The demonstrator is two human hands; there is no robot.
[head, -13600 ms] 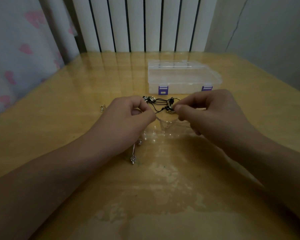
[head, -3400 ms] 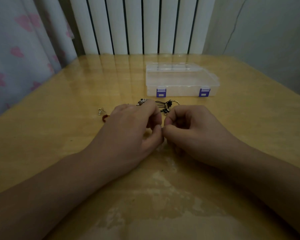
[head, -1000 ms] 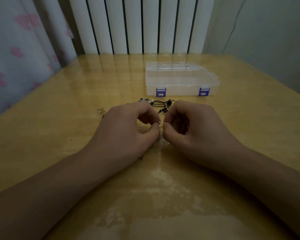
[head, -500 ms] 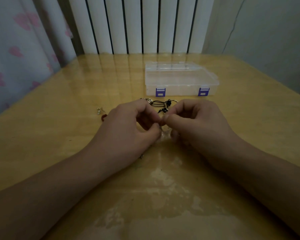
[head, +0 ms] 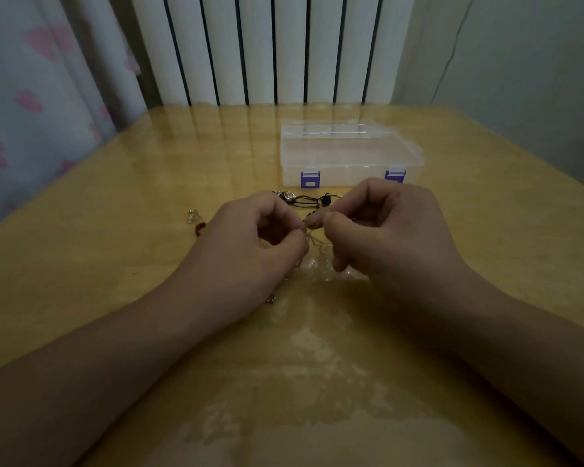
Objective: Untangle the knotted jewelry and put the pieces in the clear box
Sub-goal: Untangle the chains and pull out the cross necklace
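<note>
Two hands working a fine chain over a tabletop, clear box behind.

From left: a small silver piece (head: 192, 215) and a red piece (head: 199, 228) lie on the tabletop (head: 81, 251), apart from the rest; the left hand (head: 250, 251) has its grip pressed thumb to forefinger on a thin chain (head: 317, 242); the right hand (head: 385, 237) pinches the same chain, fingertips almost touching the left's; a black-corded tangle (head: 309, 200) lies just beyond both hands; the clear box (head: 348, 156), lid closed, purple clasps forward, stands behind, near the tangle.
</note>
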